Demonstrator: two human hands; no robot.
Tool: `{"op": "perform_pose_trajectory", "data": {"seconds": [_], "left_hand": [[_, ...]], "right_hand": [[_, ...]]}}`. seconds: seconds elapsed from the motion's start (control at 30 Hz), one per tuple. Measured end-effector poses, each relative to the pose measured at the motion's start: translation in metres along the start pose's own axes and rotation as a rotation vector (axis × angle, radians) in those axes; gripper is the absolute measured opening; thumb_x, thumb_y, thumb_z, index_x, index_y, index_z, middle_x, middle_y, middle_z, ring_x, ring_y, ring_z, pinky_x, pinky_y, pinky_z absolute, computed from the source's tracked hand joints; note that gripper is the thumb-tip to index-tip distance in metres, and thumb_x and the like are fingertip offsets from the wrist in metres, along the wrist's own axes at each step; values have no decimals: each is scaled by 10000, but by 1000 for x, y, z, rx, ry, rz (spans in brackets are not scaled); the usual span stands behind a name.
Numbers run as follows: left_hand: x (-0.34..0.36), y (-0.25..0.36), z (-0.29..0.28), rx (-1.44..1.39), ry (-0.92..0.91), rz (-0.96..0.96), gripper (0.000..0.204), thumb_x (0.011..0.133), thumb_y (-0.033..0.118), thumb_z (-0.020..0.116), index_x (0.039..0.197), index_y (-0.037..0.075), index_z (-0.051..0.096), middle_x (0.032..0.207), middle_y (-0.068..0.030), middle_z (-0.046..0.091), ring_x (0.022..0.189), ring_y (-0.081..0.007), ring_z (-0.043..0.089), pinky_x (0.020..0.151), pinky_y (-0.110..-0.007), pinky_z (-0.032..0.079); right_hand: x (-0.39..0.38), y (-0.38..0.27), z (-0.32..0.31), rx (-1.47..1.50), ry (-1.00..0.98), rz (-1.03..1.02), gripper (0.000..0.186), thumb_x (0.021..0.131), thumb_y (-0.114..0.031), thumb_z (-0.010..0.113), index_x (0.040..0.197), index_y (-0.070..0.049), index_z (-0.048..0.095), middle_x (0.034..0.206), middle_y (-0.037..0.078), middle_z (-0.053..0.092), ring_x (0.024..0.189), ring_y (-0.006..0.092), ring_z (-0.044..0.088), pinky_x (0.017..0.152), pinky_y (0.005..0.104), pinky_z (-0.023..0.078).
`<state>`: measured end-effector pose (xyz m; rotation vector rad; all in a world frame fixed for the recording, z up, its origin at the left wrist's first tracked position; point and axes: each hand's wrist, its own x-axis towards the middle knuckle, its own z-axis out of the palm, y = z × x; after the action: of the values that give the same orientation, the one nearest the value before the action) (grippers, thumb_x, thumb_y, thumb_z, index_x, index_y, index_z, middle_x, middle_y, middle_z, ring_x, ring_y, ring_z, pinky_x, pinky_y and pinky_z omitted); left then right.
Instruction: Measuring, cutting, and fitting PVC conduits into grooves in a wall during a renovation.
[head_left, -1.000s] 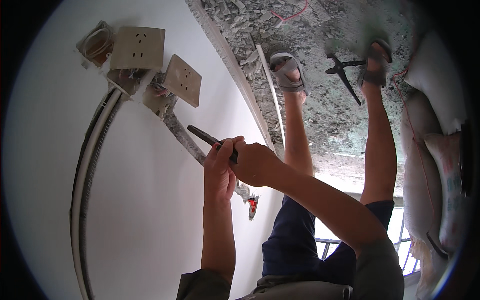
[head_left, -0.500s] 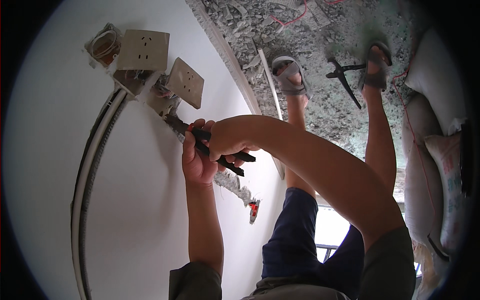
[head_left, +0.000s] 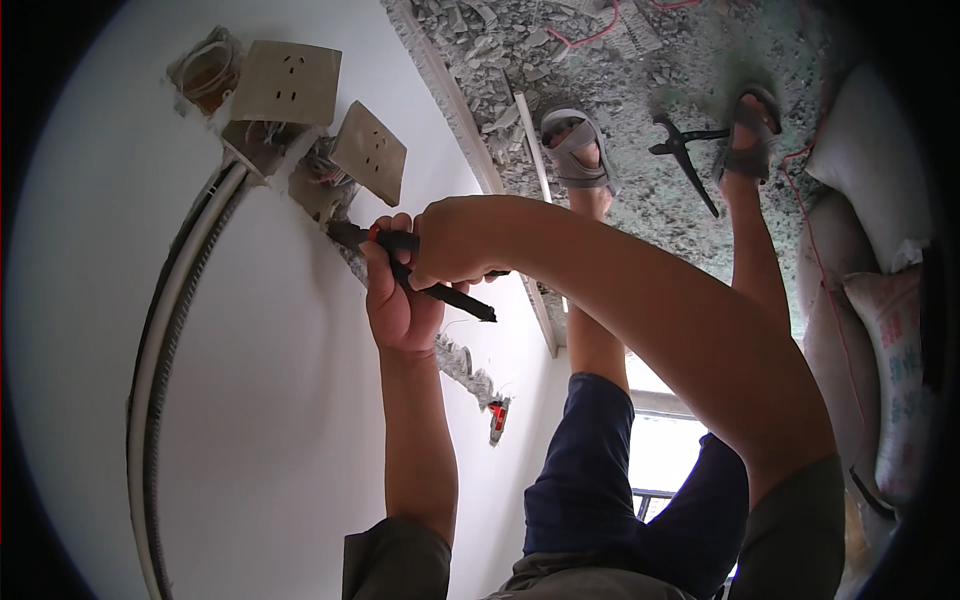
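A black two-handled tool (head_left: 462, 301), pliers-like with a red spot near its head, is between my hands beside the wall. My left hand (head_left: 402, 312) wraps round it from below, palm up, with the fingertips over the top. Coming across from the right, my right hand (head_left: 452, 242) grips it from above with bent fingers and hides its middle. The tool's dark head touches or nearly touches the broken wall edge below the socket boxes. Above my hands, two beige socket plates (head_left: 285, 84) (head_left: 368, 153) hang tilted off their boxes, with wires behind.
An open wall box (head_left: 207, 78) stands at upper left. Conduits (head_left: 186, 265) run down a wall groove. A red fitting (head_left: 498, 418) sits in a lower chase. On the rubble-strewn floor lie a black tool (head_left: 680, 158) and a white pipe (head_left: 533, 150). Sacks (head_left: 885, 175) are piled right.
My right hand and forearm have moved slightly upward. One handle end of the black tool has swung up with it, now mostly hidden, and the handles look wider apart. The view has shifted slightly.
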<state>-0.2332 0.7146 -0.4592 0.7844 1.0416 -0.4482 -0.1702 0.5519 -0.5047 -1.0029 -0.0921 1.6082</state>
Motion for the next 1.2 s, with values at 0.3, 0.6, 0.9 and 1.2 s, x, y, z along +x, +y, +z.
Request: {"op": "perform_pose_trajectory", "data": {"seconds": [0.3,0.6,0.9,1.2], "left_hand": [[4,-7,9,91,-37,64,336,961,347,550,1184,96,545,1107,-10,614,1080,-164,562,974,-331,450],[5,-23,25,-249,-106,54,247,980,264,532,1172,109,534,1095,-2,612,1096,-173,554,965,-357,472],[9,-18,1,-154,-195,62,327,984,277,519,1264,109,507,1265,-19,594,1179,-189,541,1024,-374,439],[11,-12,0,-177,-221,39,311,989,244,512,1262,94,505,1263,-18,592,1180,-178,537,1090,-392,381]], "right_hand": [[-9,3,0,-297,214,-76,200,796,-154,671,891,8,603,750,148,664,675,264,665,593,363,545],[-41,33,70,-905,1115,-125,543,784,-218,658,1265,-13,513,932,50,509,879,195,490,827,370,408],[-31,40,80,-887,1176,-122,489,807,-195,630,1251,-19,521,879,46,492,849,189,496,830,361,385],[-25,36,82,-848,1203,-148,454,819,-178,622,1224,7,533,880,42,489,849,191,486,843,363,378]]}}
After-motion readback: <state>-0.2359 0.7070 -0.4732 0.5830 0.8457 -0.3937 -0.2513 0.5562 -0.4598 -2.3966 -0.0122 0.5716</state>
